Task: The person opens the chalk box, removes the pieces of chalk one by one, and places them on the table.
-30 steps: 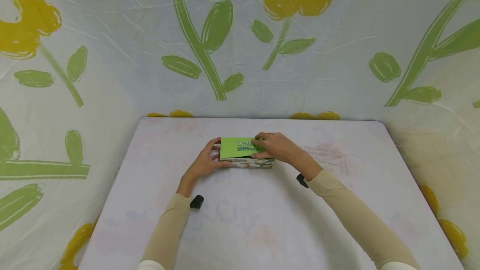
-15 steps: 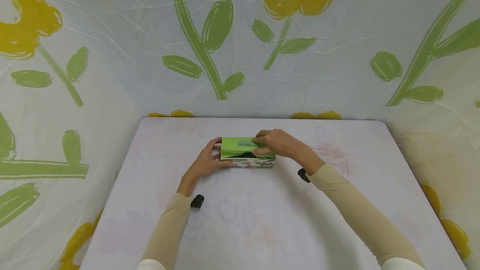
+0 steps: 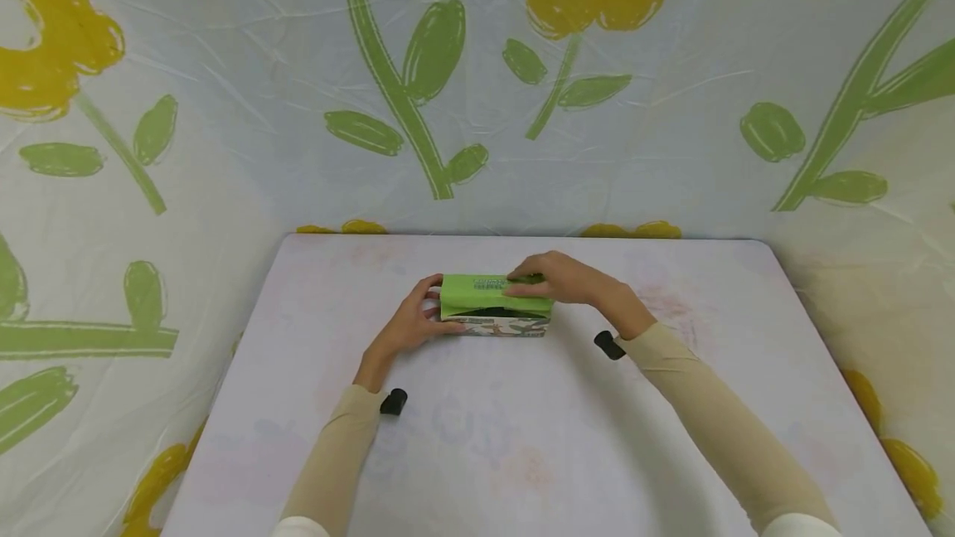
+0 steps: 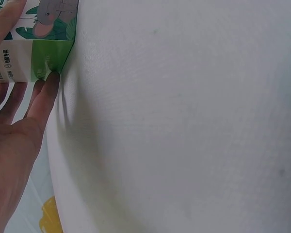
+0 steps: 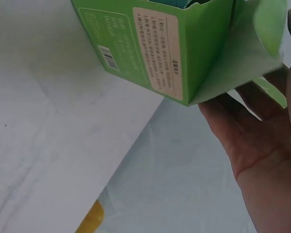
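Observation:
A small cardboard box, green on top with an animal-patterned front (image 3: 515, 327), sits on the table's far half. My left hand (image 3: 406, 323) grips its left end, thumb along the front and fingers behind. In the left wrist view those fingers (image 4: 39, 102) press the box's white-and-green side (image 4: 51, 58). My right hand (image 3: 570, 278) pinches the green lid (image 3: 466, 297) near its right end; the front edge is raised over a dark gap. The right wrist view shows the green end panel (image 5: 121, 43) with a barcode, a lifted flap (image 5: 233, 70) and something teal (image 5: 172, 2) inside.
The box rests on a pale table (image 3: 477, 437) with faint prints. A white cloth (image 3: 597, 164) with yellow flowers and green leaves hangs behind and around it. Small black cameras (image 3: 393, 402) are worn at both wrists.
The lid's front edge has risen and the lid has bent back, widening the dark gap under it. My right hand has moved up slightly with it; the left hand keeps its hold.

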`<state>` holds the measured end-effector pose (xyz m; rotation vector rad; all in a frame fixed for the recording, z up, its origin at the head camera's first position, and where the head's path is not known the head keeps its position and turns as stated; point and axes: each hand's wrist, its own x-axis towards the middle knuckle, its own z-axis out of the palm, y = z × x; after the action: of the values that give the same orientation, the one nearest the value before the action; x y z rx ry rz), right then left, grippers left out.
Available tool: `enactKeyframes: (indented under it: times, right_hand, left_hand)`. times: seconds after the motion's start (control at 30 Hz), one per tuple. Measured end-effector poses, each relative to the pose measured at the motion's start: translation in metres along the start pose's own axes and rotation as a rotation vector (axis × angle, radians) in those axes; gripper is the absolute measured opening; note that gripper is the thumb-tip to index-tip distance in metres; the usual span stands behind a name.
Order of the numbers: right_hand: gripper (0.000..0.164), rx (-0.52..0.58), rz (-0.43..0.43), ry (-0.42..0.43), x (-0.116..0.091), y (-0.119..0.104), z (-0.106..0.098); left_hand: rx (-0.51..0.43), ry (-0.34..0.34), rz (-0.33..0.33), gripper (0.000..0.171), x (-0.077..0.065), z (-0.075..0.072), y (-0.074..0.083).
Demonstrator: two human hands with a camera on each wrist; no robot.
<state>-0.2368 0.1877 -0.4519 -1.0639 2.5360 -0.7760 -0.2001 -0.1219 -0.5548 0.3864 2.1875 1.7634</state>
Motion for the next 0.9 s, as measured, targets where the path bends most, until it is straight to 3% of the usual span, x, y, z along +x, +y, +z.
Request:
enactKeyframes:
  times: [0.17, 0.53, 0.73, 0.9]
  right_hand:
    - [0.028, 0.123, -0.003, 0.097, -0.012, 0.012, 0.001]
    - [0.029, 0.297, 0.025, 0.222, -0.034, 0.038, 0.016]
    - [0.021, 0.423, 0.052, 0.329, -0.04, 0.04, 0.025]
    - [0.017, 0.515, 0.031, 0.431, -0.043, 0.027, 0.025]
  left_hand:
    - [0.0, 0.005, -0.004, 0.104, -0.001, 0.0, 0.0]
    - [0.034, 0.009, -0.021, 0.105, -0.001, -0.001, -0.002]
    - [0.03, 0.01, -0.033, 0.106, -0.002, -0.001, -0.002]
    - [0.029, 0.013, -0.034, 0.105, -0.002, -0.002, -0.003]
